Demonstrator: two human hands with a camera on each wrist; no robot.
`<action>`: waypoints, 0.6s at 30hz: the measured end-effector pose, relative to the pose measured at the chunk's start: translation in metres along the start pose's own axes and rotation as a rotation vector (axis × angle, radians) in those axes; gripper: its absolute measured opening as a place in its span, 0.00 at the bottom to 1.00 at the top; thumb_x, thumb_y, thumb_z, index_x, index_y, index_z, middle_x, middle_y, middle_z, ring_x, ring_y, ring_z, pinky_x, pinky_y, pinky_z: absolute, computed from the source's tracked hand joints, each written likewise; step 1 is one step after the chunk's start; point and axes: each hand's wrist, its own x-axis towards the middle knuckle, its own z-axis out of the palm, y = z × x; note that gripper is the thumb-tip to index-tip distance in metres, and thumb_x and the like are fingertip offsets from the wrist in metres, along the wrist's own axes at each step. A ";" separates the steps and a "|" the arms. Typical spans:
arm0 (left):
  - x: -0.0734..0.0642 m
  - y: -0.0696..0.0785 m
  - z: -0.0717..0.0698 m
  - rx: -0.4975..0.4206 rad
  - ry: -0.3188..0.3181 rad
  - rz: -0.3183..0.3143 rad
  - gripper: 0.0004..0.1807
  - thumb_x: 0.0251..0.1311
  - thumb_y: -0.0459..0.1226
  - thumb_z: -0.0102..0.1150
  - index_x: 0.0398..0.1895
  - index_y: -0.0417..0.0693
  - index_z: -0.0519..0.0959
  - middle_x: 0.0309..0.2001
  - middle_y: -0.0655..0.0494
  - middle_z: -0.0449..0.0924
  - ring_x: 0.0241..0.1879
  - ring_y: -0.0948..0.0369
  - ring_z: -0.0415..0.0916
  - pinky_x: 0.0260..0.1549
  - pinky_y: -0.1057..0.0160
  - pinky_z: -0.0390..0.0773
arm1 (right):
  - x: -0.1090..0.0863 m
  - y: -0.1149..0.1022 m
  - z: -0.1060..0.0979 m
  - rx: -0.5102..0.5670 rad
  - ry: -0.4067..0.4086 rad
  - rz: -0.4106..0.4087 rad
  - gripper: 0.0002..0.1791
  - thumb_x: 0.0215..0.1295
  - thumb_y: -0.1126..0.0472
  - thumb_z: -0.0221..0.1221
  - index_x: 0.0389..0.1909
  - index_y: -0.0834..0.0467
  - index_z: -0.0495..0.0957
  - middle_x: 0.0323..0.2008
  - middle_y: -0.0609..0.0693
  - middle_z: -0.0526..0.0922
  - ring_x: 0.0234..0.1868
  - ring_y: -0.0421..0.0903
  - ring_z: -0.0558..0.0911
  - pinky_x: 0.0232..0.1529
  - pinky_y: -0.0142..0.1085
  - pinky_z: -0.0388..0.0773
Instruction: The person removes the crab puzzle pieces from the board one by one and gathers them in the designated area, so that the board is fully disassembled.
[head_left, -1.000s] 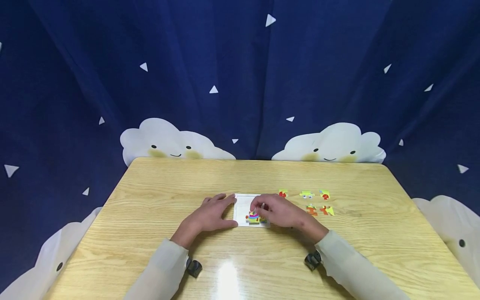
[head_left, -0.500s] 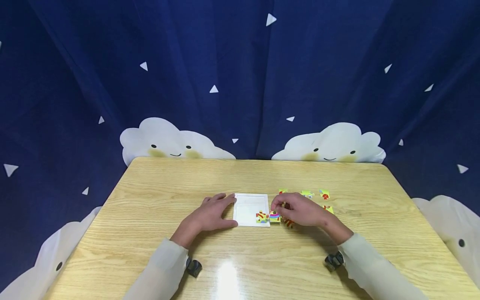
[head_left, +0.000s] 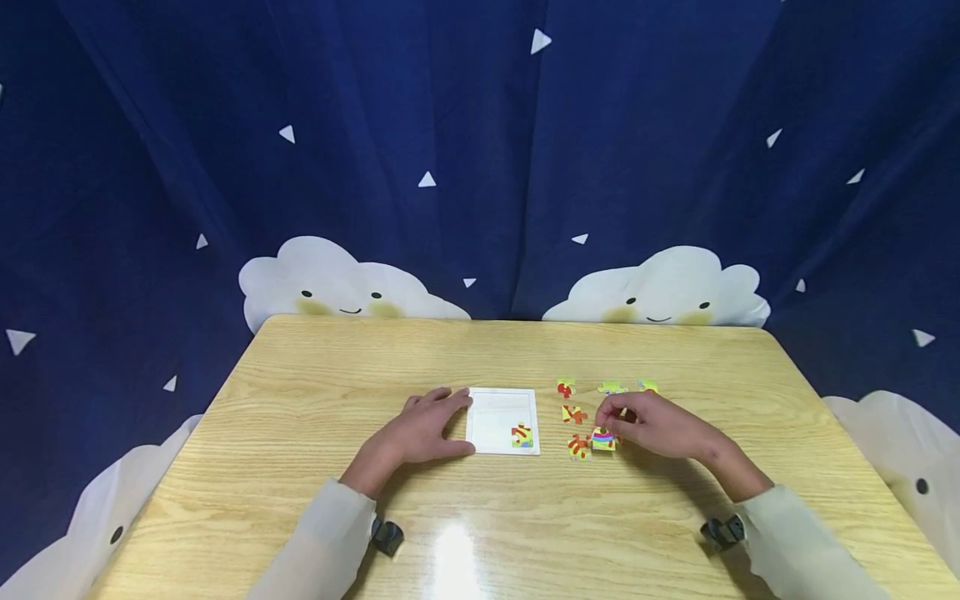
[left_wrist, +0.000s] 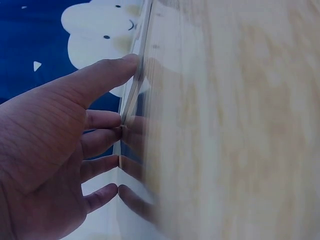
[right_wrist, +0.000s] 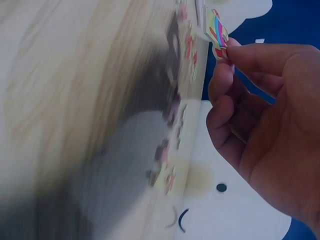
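Note:
My right hand (head_left: 652, 427) pinches a rainbow-striped jigsaw piece (head_left: 603, 440) between thumb and fingers. In the right wrist view this piece (right_wrist: 217, 31) is held up off the table, its other fingers loosely curled. My left hand (head_left: 423, 429) rests at the left side of a white square puzzle tray (head_left: 495, 410), thumb and index finger spread toward its two left corners. The left wrist view shows the thumb at the thin tray edge (left_wrist: 132, 95) and the fingertips on the tabletop. One yellow-and-red jigsaw piece (head_left: 522, 435) lies in the tray's lower right corner.
Loose jigsaw pieces lie right of the tray: a red-and-yellow one (head_left: 579, 447) beside the held piece, an orange one (head_left: 574, 414), and a red one (head_left: 566, 387). Further back are a yellow piece (head_left: 612, 387) and another (head_left: 647, 386), partly behind my right hand. All lie on the wooden table (head_left: 360, 358).
My right hand has moved right, carrying the rainbow-striped piece from over the tray to above the loose pieces. The tray and my left hand have stayed put.

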 end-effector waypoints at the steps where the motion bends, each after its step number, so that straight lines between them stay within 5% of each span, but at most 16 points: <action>1: 0.000 0.000 0.000 -0.001 0.000 0.000 0.43 0.63 0.56 0.68 0.77 0.46 0.67 0.76 0.51 0.64 0.76 0.46 0.55 0.67 0.41 0.56 | -0.003 0.002 -0.001 -0.001 -0.002 0.007 0.05 0.78 0.61 0.58 0.42 0.51 0.83 0.31 0.44 0.80 0.30 0.40 0.75 0.31 0.34 0.72; 18: 0.000 0.000 0.000 -0.014 -0.004 -0.002 0.43 0.64 0.56 0.67 0.77 0.47 0.66 0.75 0.51 0.65 0.76 0.46 0.54 0.68 0.40 0.55 | -0.029 0.023 -0.005 0.036 -0.054 0.102 0.05 0.77 0.62 0.57 0.42 0.53 0.82 0.34 0.45 0.80 0.35 0.41 0.74 0.36 0.34 0.71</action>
